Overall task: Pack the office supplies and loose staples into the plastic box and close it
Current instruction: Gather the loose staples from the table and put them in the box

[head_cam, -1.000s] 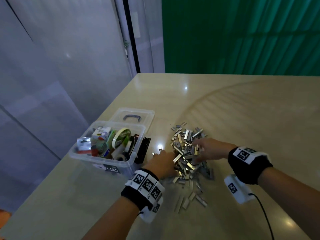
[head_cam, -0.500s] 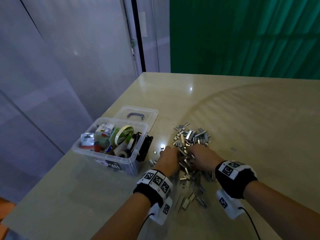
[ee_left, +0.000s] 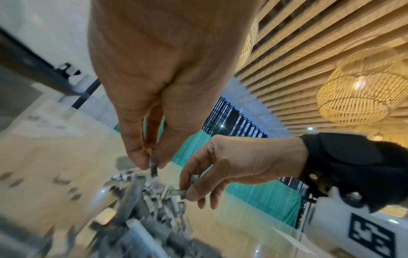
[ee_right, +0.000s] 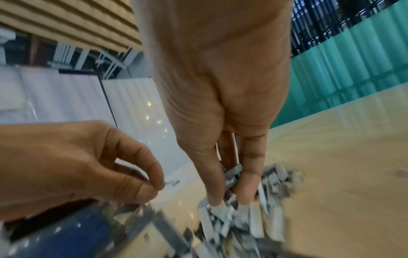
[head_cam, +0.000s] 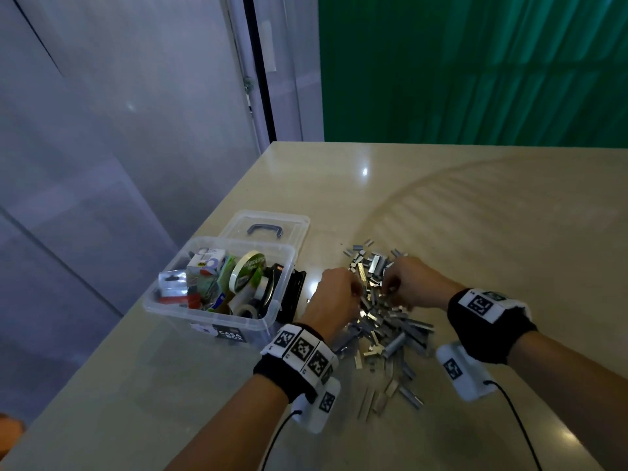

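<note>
while both hands (head_cam: 370, 294) pinch staples (head_cam: 384, 321) | pile beneath them | box (head_cam: 217, 321) left

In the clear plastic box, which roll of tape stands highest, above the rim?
The green-cored masking tape roll: it stands tilted on edge, its cream band rising above the clear plastic box's rim. The white tape rolls sit lower beside it.

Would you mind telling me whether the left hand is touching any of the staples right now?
Touching. In the left wrist view, the left hand pinches a staple strip between thumb and fingertip, just above the staple pile on the table.
</note>
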Motion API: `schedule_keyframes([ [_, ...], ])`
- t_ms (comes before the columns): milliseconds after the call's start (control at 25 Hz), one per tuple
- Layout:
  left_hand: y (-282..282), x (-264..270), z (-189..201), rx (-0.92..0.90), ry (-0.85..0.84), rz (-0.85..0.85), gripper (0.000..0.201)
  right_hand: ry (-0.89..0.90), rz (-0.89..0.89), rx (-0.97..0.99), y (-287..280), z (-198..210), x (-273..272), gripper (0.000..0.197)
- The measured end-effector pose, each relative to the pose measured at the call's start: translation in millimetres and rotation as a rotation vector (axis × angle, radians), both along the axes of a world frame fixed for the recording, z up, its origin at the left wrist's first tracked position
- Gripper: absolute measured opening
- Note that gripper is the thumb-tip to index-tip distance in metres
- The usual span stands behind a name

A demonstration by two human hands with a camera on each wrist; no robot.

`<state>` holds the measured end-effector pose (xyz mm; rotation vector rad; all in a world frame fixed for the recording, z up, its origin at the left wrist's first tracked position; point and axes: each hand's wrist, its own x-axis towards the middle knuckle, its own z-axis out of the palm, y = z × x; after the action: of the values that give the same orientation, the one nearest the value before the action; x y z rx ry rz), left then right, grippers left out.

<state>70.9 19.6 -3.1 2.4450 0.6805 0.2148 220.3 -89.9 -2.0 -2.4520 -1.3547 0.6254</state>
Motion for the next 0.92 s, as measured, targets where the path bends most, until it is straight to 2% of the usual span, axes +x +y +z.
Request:
schedule_keyframes([
  [160, 8, -10, 40, 0.017, -0.132, -0.112, 0.018, 0.078, -0.023, 0.084, 18, 52, -4, 0.013],
  [320, 35, -42, 91, -0.022, -0.302, -0.127, 0.012, 0.118, 0.067, 0.178, 51, 108, -25, 0.009],
  [480, 104, -96, 119, -0.061, -0.469, 0.098, 0.015, 0.111, 0.177, 0.227, 108, 141, -67, 0.012],
  [640, 168, -147, 107, -0.085, -0.435, 0.26, 0.013, 0.1, 0.275, 0.227, 173, 138, -112, 0.011],
  [920, 175, -163, 64, -0.134, -0.439, 0.242, 0.004, -0.057, 0.328, 0.009, 232, 98, -136, 0.007],
])
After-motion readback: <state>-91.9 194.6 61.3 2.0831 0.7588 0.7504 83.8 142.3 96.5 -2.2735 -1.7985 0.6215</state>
